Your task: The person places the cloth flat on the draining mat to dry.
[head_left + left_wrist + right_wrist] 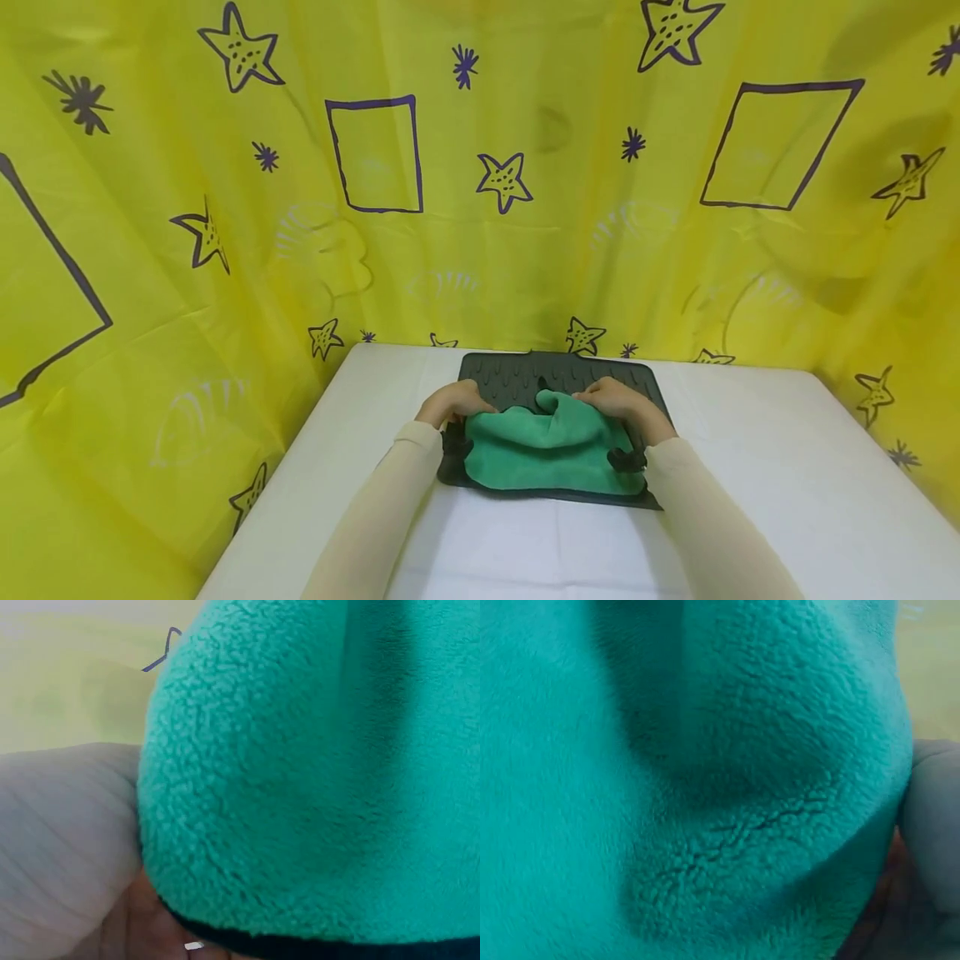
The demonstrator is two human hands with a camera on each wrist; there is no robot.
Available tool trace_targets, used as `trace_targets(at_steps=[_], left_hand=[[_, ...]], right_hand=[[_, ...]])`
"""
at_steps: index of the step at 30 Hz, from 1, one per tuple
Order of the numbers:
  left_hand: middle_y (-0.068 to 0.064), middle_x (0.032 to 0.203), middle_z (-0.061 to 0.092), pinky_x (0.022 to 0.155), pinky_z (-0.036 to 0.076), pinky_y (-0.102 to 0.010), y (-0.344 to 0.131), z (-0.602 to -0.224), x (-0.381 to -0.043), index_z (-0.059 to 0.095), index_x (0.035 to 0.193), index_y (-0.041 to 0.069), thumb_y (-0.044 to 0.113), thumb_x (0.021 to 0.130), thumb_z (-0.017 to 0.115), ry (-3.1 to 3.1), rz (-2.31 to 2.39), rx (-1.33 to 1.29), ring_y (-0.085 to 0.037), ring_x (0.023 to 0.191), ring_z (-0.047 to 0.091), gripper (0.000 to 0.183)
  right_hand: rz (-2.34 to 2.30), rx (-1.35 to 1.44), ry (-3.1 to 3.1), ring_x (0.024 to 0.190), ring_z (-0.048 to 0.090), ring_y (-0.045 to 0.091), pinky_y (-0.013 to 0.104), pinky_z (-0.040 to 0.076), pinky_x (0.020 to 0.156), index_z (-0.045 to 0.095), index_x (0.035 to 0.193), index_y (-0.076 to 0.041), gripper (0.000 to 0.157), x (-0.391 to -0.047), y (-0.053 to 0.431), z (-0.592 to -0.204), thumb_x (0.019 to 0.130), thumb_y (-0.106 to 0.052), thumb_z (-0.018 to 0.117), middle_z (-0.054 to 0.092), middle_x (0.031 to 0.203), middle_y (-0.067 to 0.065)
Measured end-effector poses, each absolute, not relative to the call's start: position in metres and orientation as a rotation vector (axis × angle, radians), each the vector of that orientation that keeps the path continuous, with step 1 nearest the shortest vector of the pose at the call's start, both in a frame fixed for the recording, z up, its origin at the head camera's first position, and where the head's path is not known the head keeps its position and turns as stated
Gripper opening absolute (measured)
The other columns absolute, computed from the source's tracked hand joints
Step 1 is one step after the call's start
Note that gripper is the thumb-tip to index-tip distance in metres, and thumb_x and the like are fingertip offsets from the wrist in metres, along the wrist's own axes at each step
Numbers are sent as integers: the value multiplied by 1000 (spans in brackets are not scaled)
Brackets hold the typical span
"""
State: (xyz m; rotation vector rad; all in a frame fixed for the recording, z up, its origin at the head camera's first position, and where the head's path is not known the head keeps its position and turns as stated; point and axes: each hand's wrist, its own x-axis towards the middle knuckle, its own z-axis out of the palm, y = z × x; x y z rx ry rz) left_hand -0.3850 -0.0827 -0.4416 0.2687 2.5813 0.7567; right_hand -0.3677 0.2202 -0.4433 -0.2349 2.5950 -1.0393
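A fuzzy green cloth (543, 467) with a dark edge lies bunched over a dark grey mat (502, 375) marked with drop shapes. My left hand (461, 400) grips the cloth's upper left part, and my right hand (618, 400) holds its upper right part. Between them the fabric sags in a fold, with a small peak standing up near the middle. Close up in the left wrist view, the green pile (285, 772) curves over the fingers, hiding most of them. In the right wrist view the cloth (727, 810) likewise covers the fingertips.
The mat rests on a white table (360, 417), which extends to both sides of it. Behind and to the left hangs a yellow curtain (450, 250) with drawn stars and squares, meeting the table's far edge. Dark wrist cameras (626, 460) sit beside the cloth.
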Motion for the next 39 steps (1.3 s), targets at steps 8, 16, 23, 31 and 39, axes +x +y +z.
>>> trace_targets(at_steps=[8, 16, 23, 31, 39], left_hand=[[2, 63, 54, 50, 37, -25, -85, -438, -389, 66, 66, 14, 26, 91, 64, 2641, 943, 381, -10, 51, 39, 28], [-1, 69, 54, 57, 39, -26, -95, -430, -391, 58, 73, 10, 23, 95, 59, 2797, 1075, 475, -14, 60, 45, 25], [-4, 73, 55, 56, 41, -27, -99, -434, -394, 58, 86, 8, 20, 96, 57, 2854, 1217, 374, -15, 57, 47, 16], [-5, 78, 55, 60, 39, -27, -90, -451, -398, 59, 85, 6, 19, 92, 62, 2917, 1111, 287, -17, 67, 49, 16], [-11, 101, 69, 70, 49, -36, -78, -456, -404, 67, 102, 5, 25, 92, 63, 3012, 1101, 166, -22, 81, 61, 23]], right_hand=[[-1338, -215, 2672, 70, 41, 18, 30, 34, 61, 50, 81, -6, 16, -369, 233, -437, 93, -15, 54, 41, 75, 3], [-1476, -123, 2709, 65, 33, 18, 32, 31, 60, 36, 76, -8, 25, -364, 263, -429, 96, -16, 48, 30, 72, 4], [-1518, -80, 2643, 75, 44, 21, 35, 40, 69, 44, 97, 1, 15, -368, 276, -440, 95, -12, 51, 42, 85, 9], [-1328, -3, 2673, 101, 48, 29, 36, 41, 81, 52, 121, 9, 44, -370, 276, -457, 99, -29, 49, 51, 117, 23], [-1377, 82, 2734, 86, 49, 24, 32, 40, 71, 59, 106, 5, 43, -379, 270, -464, 101, -35, 45, 52, 92, 13]])
